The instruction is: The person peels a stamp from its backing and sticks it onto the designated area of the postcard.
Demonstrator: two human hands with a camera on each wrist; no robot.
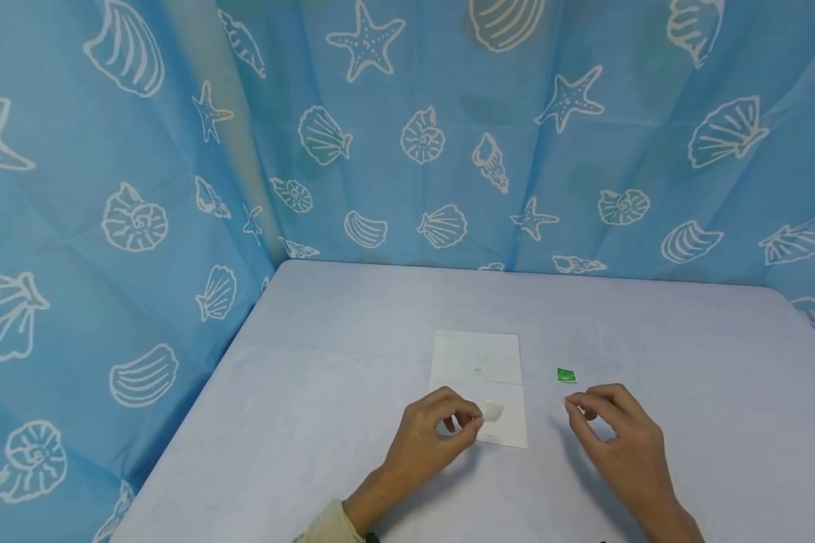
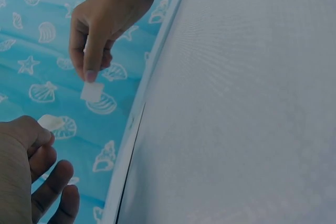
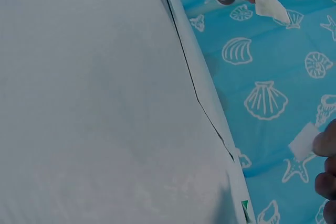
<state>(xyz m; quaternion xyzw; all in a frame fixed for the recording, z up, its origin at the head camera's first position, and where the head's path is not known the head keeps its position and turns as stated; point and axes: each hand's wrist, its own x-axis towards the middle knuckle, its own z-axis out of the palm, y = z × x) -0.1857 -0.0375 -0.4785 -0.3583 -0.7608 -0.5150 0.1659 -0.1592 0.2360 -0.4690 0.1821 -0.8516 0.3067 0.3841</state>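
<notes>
"What's biggest?"

"The pale surface, then a creased white sheet, lower centre."

"The hands?"

"Left hand, against the sheet, pinches a thin, irregular white scrap; right hand, lower right, pinches a flat white square. Above its fingertips lies a white-edged green square."

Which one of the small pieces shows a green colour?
It is the green square, just beyond the right hand in the head view. The left hand pinches a whitish piece, the right hand a whitish square.
</notes>
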